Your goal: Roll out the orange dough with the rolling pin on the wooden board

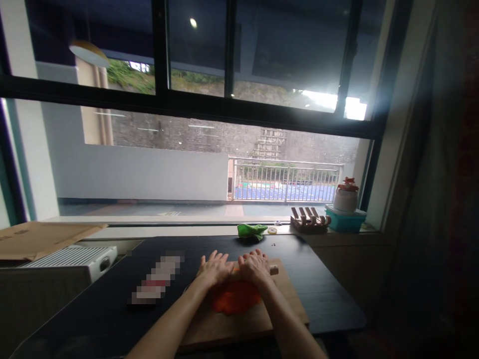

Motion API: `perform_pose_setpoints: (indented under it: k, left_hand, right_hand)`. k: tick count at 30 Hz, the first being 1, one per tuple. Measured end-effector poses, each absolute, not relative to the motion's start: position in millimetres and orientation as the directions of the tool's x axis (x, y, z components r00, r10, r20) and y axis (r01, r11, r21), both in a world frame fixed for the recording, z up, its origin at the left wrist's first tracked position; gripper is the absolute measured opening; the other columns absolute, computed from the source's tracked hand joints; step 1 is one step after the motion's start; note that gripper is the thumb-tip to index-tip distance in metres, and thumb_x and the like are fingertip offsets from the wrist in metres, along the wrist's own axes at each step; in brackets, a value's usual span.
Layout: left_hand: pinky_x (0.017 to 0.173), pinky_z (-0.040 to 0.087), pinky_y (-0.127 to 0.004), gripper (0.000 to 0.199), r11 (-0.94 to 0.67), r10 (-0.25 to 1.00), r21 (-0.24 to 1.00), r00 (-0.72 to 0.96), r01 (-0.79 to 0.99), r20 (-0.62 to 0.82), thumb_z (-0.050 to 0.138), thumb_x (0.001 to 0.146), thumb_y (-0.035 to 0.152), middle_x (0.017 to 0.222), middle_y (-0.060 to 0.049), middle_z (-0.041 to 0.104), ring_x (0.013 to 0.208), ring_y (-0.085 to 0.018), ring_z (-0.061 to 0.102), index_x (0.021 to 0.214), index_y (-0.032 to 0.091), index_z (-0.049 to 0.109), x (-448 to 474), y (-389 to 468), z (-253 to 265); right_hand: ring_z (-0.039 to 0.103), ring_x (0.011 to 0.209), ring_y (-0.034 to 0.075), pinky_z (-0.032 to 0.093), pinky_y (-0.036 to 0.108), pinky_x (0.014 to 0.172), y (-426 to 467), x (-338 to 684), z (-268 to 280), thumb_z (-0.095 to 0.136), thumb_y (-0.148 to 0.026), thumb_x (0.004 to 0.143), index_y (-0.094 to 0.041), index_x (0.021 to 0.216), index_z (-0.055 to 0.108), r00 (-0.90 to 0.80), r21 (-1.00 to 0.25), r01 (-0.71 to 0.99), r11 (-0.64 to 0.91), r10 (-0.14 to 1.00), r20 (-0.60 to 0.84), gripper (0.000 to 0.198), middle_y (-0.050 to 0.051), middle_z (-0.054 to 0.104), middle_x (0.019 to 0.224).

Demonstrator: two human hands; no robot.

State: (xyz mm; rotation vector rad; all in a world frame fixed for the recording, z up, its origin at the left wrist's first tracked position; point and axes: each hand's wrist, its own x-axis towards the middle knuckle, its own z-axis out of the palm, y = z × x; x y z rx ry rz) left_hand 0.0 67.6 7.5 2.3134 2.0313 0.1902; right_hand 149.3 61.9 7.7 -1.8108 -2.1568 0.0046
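Note:
A wooden rolling pin [274, 269] lies across a wooden board [290, 289], mostly covered by my hands. My left hand [215, 268] rests on its left part, palm down, the fingers stretched forward over it and slightly apart. On the right part lies my right hand [255, 265], also palm down with its fingers reaching out past the pin; the pin's end sticks out beside it. Under and just nearer than the pin is a flattened orange mass [236, 297], like dough or clay. A bit of orange also shows between the hands.
The board lies on a black table [325, 304]. A blurred-out flat item [157, 281] is at left. Beyond the hands are a green cloth [251, 231] and a tape roll [272, 231]. The sill holds a brown rack [310, 220] and a teal box [345, 219].

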Motion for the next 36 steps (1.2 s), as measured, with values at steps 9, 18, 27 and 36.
perform_pose_setpoints:
  k: [9,18,27,36]
  left_hand:
    - [0.111,0.013,-0.052,0.062,-0.194,0.966,0.079,0.176,0.978,0.191,0.015,0.090,0.051,0.140,-0.010,0.046,0.136,-0.026,0.029,0.133,0.020,0.047,2,8,8]
    - [0.110,0.014,-0.057,0.059,-0.159,0.973,0.088,0.141,0.983,0.185,0.016,0.090,0.048,0.137,-0.009,0.050,0.135,-0.027,0.032,0.126,0.022,0.054,3,31,9]
    - [0.108,0.019,-0.058,0.059,-0.091,0.996,0.116,0.087,0.989,0.036,0.026,0.085,0.047,0.144,-0.012,0.040,0.137,-0.029,0.026,0.134,0.020,0.045,-3,82,17]
    - [0.106,0.021,-0.059,0.056,-0.154,0.988,0.104,0.154,0.983,0.011,0.022,0.088,0.048,0.144,-0.009,0.041,0.136,-0.028,0.029,0.132,0.025,0.047,-2,49,19]
  right_hand:
    - [0.036,0.128,0.027,0.022,0.043,0.104,-2,151,6,0.033,-0.034,0.093,-0.021,0.102,0.067,-0.095,-0.239,0.954,0.183,0.937,0.336,0.037,0.010,0.058,0.122]
    - [0.040,0.125,0.028,0.027,0.043,0.102,23,144,13,0.036,-0.030,0.091,-0.021,0.095,0.070,-0.045,-0.252,0.959,0.130,0.947,0.319,0.035,0.012,0.064,0.113]
    - [0.044,0.121,0.030,0.035,0.045,0.095,71,139,21,0.038,-0.036,0.089,-0.019,0.101,0.067,-0.002,-0.296,0.952,0.072,0.973,0.230,0.036,0.012,0.064,0.114]
    - [0.044,0.121,0.029,0.032,0.043,0.097,39,144,13,0.036,-0.034,0.090,-0.021,0.092,0.069,-0.043,-0.274,0.954,0.126,0.956,0.290,0.035,0.011,0.065,0.109]
